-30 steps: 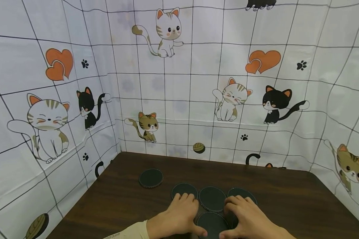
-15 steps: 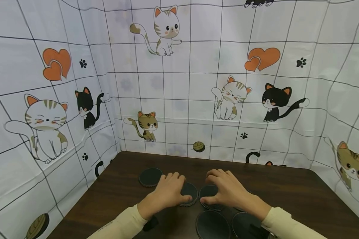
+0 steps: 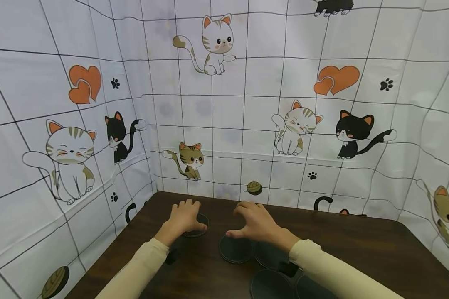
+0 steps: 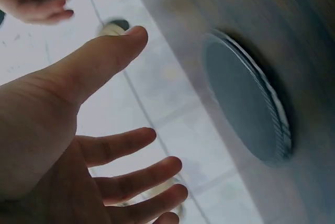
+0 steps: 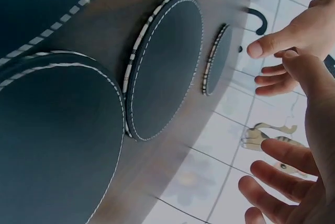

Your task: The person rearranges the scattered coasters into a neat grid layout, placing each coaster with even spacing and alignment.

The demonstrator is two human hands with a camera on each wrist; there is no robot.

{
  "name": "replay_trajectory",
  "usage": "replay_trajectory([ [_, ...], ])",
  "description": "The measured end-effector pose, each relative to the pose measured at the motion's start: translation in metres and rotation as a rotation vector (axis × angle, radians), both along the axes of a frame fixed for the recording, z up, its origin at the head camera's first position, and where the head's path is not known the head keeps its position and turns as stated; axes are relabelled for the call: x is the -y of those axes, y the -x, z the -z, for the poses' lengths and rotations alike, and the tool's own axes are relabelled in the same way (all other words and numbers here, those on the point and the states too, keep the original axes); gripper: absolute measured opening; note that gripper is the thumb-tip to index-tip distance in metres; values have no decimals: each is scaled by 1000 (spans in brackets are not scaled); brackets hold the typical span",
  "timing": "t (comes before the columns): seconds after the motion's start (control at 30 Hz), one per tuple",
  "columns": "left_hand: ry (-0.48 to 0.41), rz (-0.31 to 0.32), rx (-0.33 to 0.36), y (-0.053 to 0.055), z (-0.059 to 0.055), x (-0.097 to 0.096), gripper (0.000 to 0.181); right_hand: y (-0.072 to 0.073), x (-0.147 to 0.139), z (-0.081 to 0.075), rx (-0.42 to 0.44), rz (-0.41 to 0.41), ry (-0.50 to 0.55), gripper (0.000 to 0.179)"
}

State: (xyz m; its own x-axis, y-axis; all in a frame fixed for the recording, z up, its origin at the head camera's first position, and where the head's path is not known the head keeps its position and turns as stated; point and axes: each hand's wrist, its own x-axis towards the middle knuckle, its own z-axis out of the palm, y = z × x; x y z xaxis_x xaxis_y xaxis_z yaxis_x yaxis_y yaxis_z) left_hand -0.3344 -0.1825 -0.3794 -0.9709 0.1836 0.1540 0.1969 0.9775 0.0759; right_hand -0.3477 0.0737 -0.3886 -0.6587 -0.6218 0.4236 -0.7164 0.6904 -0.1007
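Note:
My left hand (image 3: 185, 216) hovers above the far-left coaster (image 3: 203, 219), hiding part of it; its thumb and fingers are spread and hold nothing. In the left wrist view this dark round coaster (image 4: 243, 98), with a pale stitched edge, lies apart from the fingers. My right hand (image 3: 257, 222) is over the table just behind a second coaster (image 3: 236, 250), fingers loosely bent and nothing between them. More coasters of the same kind sit close by, among them one under the right wrist (image 3: 268, 254) and one nearer the front (image 3: 271, 286). Another is partly hidden by the right sleeve.
A dark brown wooden table (image 3: 213, 278) bears the coasters. White cloth walls (image 3: 224, 108) with grid lines, cats and hearts surround its back and sides. In the right wrist view a large coaster (image 5: 57, 140) lies close to the camera.
Both hands have lifted from the cluster of coasters and moved left and away from me. The left hand has reached the far-left coaster. The coasters appear to have stayed in place.

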Motion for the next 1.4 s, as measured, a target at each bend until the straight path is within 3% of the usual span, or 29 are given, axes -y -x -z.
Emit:
replay_trajectory([
  [0.2, -42, 16, 84, 20, 15, 26, 85, 15, 19, 16, 64, 5, -91, 80],
  [0.37, -16, 52, 181, 24, 28, 40, 94, 22, 35, 28, 102, -1, -153, 85],
  [0.5, -15, 65, 216, 25, 36, 48, 100, 29, 51, 31, 150, 9, -189, 90],
  [0.73, 12, 36, 264, 30, 28, 58, 101, 43, 77, 28, 218, 32, -247, 94],
  [0.87, 46, 55, 280, 31, 23, 56, 96, 50, 81, 34, 242, 31, -242, 93],
  [1.0, 53, 84, 285, 33, 23, 54, 93, 54, 81, 43, 254, 39, -247, 88],
  [1.23, 90, 88, 278, 39, 25, 57, 91, 54, 86, 45, 250, 12, -221, 87],
  [1.4, 102, 152, 272, 41, 30, 55, 88, 53, 91, 46, 260, -8, -213, 83],
])
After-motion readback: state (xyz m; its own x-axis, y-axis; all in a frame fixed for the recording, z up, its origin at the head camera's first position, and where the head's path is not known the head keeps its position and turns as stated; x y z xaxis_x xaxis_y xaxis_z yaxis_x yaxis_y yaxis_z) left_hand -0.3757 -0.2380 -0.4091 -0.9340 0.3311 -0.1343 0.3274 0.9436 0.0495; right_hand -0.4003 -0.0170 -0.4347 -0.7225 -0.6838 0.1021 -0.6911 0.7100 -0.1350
